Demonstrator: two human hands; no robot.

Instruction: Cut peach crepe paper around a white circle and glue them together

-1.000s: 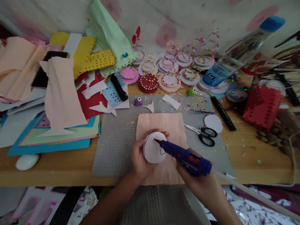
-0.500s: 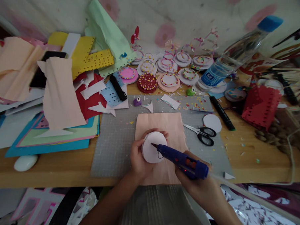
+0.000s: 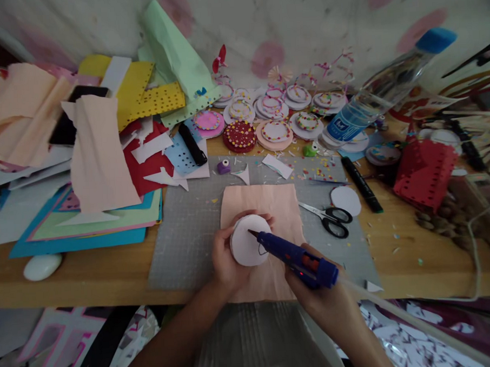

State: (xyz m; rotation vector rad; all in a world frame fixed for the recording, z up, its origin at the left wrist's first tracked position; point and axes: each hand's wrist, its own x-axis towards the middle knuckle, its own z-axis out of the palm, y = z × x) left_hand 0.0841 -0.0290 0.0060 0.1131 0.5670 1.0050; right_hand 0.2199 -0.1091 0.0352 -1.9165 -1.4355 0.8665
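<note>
My left hand (image 3: 227,254) is closed round the edge of a white paper disc (image 3: 248,248), its flat face turned up toward me. In my right hand (image 3: 315,294) is a blue hot glue gun (image 3: 299,259), a small red light showing on its side and a pale glue stick trailing from its rear. The dark nozzle points at the disc's face near the middle; whether it touches I cannot tell. Beneath both hands lies a sheet of peach crepe paper (image 3: 266,204) on a grey cutting mat (image 3: 182,224).
Black-handled scissors (image 3: 334,220) and another white disc (image 3: 346,200) lie to the right, near a black marker (image 3: 362,185). Decorated discs (image 3: 273,131) line the back beside a tilted water bottle (image 3: 371,102). Coloured paper (image 3: 104,222) is piled left. A red paper box (image 3: 425,170) stands right.
The glue gun's nozzle has shifted very slightly up and right over the disc. My left hand still holds the disc in nearly the same place.
</note>
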